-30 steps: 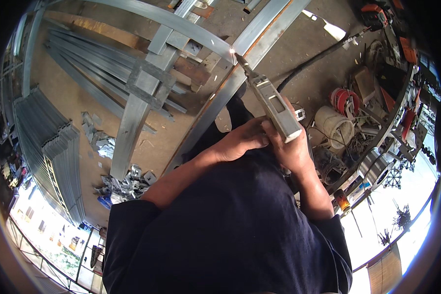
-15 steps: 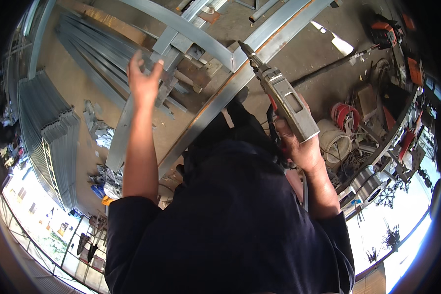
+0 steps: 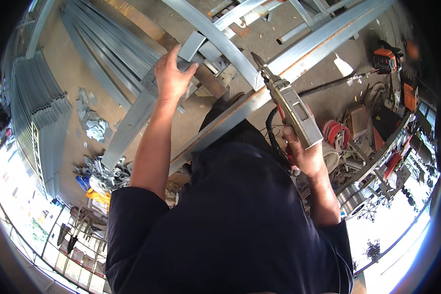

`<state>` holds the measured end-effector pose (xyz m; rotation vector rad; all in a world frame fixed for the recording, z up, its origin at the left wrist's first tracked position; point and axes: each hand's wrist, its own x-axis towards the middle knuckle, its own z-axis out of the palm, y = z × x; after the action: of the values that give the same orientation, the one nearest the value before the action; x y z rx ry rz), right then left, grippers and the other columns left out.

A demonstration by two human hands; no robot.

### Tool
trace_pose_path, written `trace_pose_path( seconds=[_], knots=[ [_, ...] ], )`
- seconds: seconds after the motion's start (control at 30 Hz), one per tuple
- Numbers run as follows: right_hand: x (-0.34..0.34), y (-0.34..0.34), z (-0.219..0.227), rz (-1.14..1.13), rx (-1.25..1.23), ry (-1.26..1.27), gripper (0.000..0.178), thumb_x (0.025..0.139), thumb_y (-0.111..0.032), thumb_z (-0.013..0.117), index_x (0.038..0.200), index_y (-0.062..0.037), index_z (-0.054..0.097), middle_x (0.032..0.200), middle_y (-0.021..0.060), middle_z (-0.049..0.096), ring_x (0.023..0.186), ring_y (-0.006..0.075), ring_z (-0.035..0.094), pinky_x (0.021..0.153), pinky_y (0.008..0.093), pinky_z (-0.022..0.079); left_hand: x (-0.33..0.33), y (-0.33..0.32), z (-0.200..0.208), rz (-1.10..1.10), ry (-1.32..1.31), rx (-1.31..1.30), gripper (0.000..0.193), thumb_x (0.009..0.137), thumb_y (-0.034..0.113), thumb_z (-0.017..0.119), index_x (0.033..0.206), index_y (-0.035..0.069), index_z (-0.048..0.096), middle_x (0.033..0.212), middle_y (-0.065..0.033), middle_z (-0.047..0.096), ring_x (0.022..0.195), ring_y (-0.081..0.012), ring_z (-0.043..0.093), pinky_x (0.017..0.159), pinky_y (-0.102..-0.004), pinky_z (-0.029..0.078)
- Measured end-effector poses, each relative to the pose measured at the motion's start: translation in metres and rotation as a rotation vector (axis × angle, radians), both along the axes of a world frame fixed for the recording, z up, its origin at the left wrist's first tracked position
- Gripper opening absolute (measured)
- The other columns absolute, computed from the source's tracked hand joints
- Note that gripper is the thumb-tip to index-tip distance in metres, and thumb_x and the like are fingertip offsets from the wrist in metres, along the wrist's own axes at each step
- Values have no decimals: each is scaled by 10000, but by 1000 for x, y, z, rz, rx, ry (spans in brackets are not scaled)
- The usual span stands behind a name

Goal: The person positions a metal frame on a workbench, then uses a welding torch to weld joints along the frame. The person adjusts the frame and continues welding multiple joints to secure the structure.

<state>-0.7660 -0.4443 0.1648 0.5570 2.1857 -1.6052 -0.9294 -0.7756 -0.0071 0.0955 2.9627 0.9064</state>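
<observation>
My right hand [image 3: 306, 156] is wrapped round a long grey metal welding gun [image 3: 292, 102] with a slot in its body and a dark nozzle. That nozzle points up and left, close to the corner where a flat grey steel tube [image 3: 220, 44] meets a long diagonal steel beam [image 3: 220, 122]. A black cable [image 3: 270, 125] hangs beside the gun. My left hand [image 3: 172, 78] has thumb and fingers spread, by a short grey block of tube [image 3: 192, 46]. Whether its fingertips touch that block, I cannot tell.
Long steel profiles [image 3: 108, 44] lie at the far left, with a stack of bent profiles [image 3: 41, 122] nearer. Scrap metal [image 3: 108, 176] is heaped beside my left arm. At right are a red bucket [image 3: 336, 133], an orange-and-black machine [image 3: 384, 60] and a metal reel [image 3: 355, 198].
My left hand has moved right and slightly nearer, toward the short tube block. The view has shifted, so the beam sits lower. The gun stays in my right hand, its nozzle beside the corner.
</observation>
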Motion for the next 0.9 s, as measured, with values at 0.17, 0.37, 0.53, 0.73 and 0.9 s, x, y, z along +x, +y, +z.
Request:
trace_pose_path(
  seconds=[0.17,0.37,0.53,0.73,0.9],
  knots=[
    [-14,-15,3,31,16,-16,682,972,-225,764,1521,25,446,1403,143,615,1194,165,602,1036,319,473,-15,-5,-4,-106,153,110,584,802,180,798,1355,97,629,1186,-158,703,1097,-371,652,989,-459,512],
    [-36,-32,0,142,105,59,695,972,-219,765,1530,27,432,1326,121,652,1141,156,613,1019,316,481,-12,-3,-1,-116,143,116,584,799,143,774,1360,93,619,1244,-144,680,1169,-352,620,1032,-458,471],
    [-57,-55,3,138,83,73,703,982,-208,753,1550,15,404,1195,70,687,1010,118,621,928,286,514,-11,0,-4,-114,167,127,612,775,143,781,1360,82,610,1272,-110,669,1204,-324,605,1052,-464,436],
    [-79,-70,9,167,84,23,699,985,-215,751,1555,-1,406,1121,43,677,885,85,591,824,262,523,-15,4,-2,-118,218,97,603,760,127,793,1339,82,632,1189,-129,690,1117,-331,636,1001,-447,477],
    [-87,-75,10,173,125,26,530,1003,-230,729,1425,0,504,1074,49,678,915,116,613,824,289,528,-17,4,1,-142,241,89,595,751,114,790,1323,64,634,1139,-129,686,1079,-337,630,971,-443,488]
  ],
)
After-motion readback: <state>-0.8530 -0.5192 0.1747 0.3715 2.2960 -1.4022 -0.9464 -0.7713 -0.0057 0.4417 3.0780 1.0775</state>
